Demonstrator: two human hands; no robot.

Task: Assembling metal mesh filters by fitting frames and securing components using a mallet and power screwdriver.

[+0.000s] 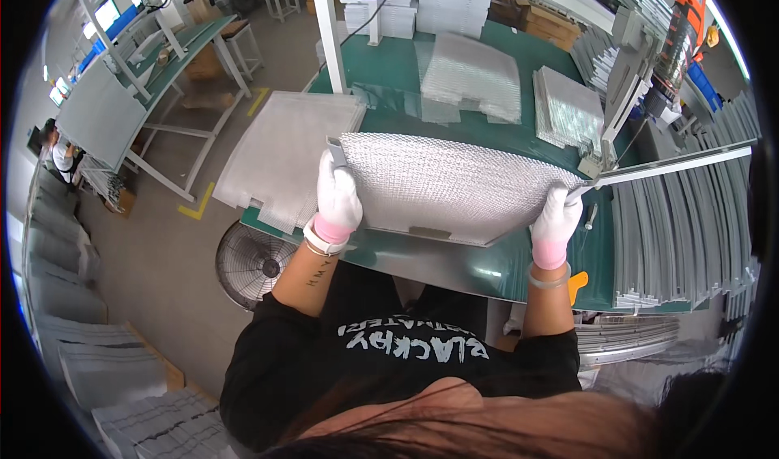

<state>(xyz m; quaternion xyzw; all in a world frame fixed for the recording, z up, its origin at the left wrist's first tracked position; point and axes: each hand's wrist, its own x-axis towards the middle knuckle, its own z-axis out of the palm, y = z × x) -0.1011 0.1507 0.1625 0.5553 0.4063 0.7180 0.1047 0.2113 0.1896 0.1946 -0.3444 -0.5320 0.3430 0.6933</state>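
Note:
A silvery metal mesh sheet [454, 185] is held up in front of me over the green table, tilted and slightly bowed. My left hand [337, 193], in a white glove with a pink cuff, grips its left edge. At that corner sits a short grey metal piece [335, 152]. The sheet's right edge is in my right hand [558, 213], gloved the same way, with fingers closed. From beside the right hand a long, thin metal strip [682, 167] runs out to the right; whether it joins the sheet I cannot tell.
Flat mesh sheets [284, 150] overhang the table's left edge; more mesh stacks [471, 73] lie at the back. An orange-black power tool [680, 41] hangs at upper right. Long metal strips [669, 232] are piled at right. A floor fan [251, 264] stands lower left.

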